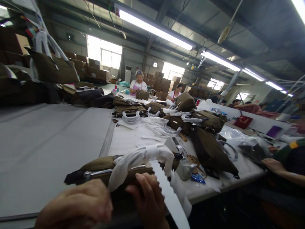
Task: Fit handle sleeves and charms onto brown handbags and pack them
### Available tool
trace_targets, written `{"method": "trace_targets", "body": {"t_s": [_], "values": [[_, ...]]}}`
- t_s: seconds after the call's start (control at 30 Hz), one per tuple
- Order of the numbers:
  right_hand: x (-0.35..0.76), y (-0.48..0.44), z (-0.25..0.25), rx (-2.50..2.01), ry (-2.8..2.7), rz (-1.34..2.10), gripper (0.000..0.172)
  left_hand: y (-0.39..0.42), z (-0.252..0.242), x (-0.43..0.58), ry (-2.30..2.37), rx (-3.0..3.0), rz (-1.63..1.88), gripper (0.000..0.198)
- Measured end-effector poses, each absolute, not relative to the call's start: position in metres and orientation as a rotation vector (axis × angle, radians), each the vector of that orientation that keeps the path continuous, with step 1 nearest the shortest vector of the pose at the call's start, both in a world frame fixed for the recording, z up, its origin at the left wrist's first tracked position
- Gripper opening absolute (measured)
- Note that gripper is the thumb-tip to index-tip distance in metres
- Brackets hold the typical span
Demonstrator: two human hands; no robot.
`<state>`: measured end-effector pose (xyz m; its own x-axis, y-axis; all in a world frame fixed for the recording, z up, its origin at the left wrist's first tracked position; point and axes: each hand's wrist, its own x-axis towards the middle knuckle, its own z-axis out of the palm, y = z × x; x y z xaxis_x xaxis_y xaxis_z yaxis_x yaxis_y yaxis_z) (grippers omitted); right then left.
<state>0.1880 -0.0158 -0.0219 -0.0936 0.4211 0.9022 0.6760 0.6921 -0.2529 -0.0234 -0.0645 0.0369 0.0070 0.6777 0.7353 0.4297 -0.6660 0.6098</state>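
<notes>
An olive-brown bag [100, 167] with a metal zipper lies at the near edge of the white table [47, 140]. Its handle is wrapped in white paper [143, 157], and a long white strip [166, 190] hangs down toward me. My left hand [76, 205] is curled at the bag's near side, its fingers closed over the edge. My right hand [149, 198] rests on the bag with fingers bent, holding the white strip beside the wrapped handle.
More olive bags [209, 121] with white-wrapped handles and loose paper strips [154, 130] cover the table's middle and right. A tape dispenser [183, 159] stands just past my bag. Another person's arm [281, 168] reaches in at right; workers sit at the far end. Bags hang at upper left.
</notes>
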Motion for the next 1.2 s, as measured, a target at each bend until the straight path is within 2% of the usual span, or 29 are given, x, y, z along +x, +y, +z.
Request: {"method": "trace_targets", "body": {"t_s": [0.07, 0.1, 0.23, 0.47, 0.67, 0.87, 1.0, 1.2], "values": [[0.186, -0.016, -0.012, -0.858, -1.729, -0.225, 0.024, -0.065, 0.034, -0.011, 1.008, 2.156, 1.656, 0.024], [0.185, -0.016, -0.007, -0.845, -1.742, -0.199, 0.020, -0.065, 0.032, -0.006, 1.055, 2.171, 1.670, 0.022], [0.179, -0.016, 0.011, -0.825, -1.782, -0.144, 0.014, -0.058, 0.026, 0.003, 1.383, 2.074, 1.738, 0.023], [0.177, -0.009, 0.027, -0.836, -1.817, -0.168, 0.009, -0.050, 0.032, -0.008, 1.401, 2.238, 1.704, 0.020], [0.181, -0.015, 0.039, -0.933, -1.883, -0.171, 0.021, -0.045, 0.028, -0.004, 1.425, 2.328, 1.688, 0.021], [0.183, -0.022, 0.034, -0.939, -1.819, 0.097, 0.012, -0.043, 0.028, -0.008, 1.370, 2.303, 1.639, 0.023], [0.184, -0.026, 0.035, -0.938, -1.751, 0.391, 0.025, -0.043, 0.026, -0.011, 1.407, 2.365, 1.636, 0.022], [0.183, -0.038, 0.043, -0.911, -1.572, 0.892, 0.018, -0.043, 0.030, -0.008, 1.410, 2.437, 1.684, 0.023]]}}
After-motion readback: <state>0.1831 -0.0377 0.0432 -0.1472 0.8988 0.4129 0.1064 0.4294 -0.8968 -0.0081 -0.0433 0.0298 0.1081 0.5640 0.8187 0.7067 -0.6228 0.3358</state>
